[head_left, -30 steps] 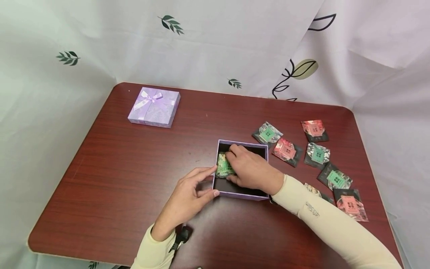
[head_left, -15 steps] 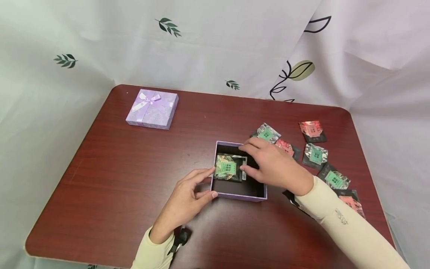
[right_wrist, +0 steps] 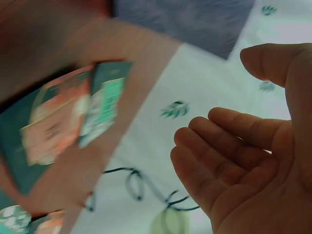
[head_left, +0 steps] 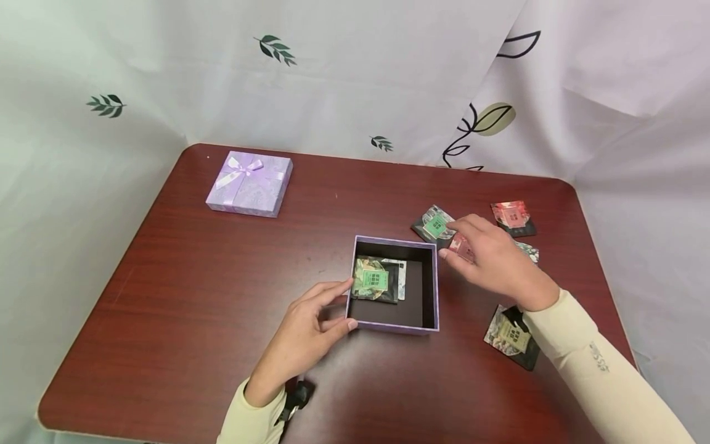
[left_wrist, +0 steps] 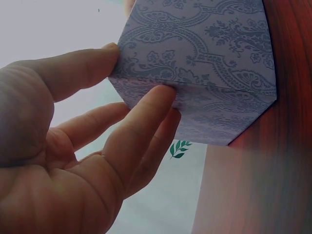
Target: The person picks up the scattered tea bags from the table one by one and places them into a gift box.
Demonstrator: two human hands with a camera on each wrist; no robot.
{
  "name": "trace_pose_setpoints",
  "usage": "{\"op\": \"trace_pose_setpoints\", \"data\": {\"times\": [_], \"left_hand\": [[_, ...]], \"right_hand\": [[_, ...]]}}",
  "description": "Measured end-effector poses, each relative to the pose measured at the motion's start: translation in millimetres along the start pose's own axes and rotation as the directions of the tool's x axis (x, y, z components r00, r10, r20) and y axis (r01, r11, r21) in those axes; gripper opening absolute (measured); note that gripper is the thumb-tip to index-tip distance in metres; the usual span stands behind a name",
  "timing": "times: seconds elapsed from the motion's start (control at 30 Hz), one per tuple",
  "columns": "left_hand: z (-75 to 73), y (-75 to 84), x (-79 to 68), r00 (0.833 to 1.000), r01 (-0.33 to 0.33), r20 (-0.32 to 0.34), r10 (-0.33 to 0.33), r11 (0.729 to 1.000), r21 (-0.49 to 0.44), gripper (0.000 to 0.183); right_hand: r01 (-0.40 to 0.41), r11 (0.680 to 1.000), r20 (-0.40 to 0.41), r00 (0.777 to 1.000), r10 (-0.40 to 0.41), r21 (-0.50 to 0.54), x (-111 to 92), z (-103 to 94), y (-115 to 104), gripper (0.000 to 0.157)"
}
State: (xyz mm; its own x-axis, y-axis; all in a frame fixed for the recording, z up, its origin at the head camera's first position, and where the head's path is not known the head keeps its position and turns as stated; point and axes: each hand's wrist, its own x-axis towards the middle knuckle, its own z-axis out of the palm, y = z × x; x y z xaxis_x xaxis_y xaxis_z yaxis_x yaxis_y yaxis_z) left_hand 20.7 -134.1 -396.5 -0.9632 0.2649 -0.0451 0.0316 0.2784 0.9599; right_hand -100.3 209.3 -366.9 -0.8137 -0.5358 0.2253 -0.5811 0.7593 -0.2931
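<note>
An uncovered purple-rimmed box (head_left: pixel 395 327) sits at the middle of the table. Inside, against its left wall, lie a packet with a green label (head_left: pixel 375 280) and part of another beneath it. My left hand (head_left: pixel 302 333) touches the box at its near left corner, thumb on one face and fingertips on another; the left wrist view shows the patterned outer wall (left_wrist: pixel 204 53). Just right of the box, my right hand (head_left: pixel 496 262) hovers over a red-labelled packet (head_left: pixel 461 248), holding nothing. A green-labelled packet (head_left: pixel 435 226) lies by its fingertips.
A lilac lid with a ribbon bow (head_left: pixel 249 185) lies at the back left. At the right are a red packet (head_left: pixel 513 217), a beige-labelled packet (head_left: pixel 511 337) and a partly covered packet (head_left: pixel 528 251). My right arm hides part of that side.
My right hand has left the packet inside the box and moved right, over the loose packets. The left hand keeps touching the box's left side.
</note>
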Motion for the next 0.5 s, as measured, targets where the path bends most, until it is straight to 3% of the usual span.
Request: {"op": "trace_pose_setpoints", "data": {"times": [0.3, 0.5], "left_hand": [[-0.4, -0.7, -0.4, 1.000, 0.007, 0.000, -0.007, 1.000, -0.003, 0.066], [-0.8, -0.9, -0.4, 1.000, 0.005, 0.002, -0.005, 1.000, -0.023, 0.066]], "right_hand": [[-0.136, 0.991, 0.070, 0.988, 0.136, -0.007, -10, 18.0, 35, 0.053], [-0.202, 0.979, 0.140, 0.969, 0.203, -0.022, -13, 26.6, 51, 0.065]]}}
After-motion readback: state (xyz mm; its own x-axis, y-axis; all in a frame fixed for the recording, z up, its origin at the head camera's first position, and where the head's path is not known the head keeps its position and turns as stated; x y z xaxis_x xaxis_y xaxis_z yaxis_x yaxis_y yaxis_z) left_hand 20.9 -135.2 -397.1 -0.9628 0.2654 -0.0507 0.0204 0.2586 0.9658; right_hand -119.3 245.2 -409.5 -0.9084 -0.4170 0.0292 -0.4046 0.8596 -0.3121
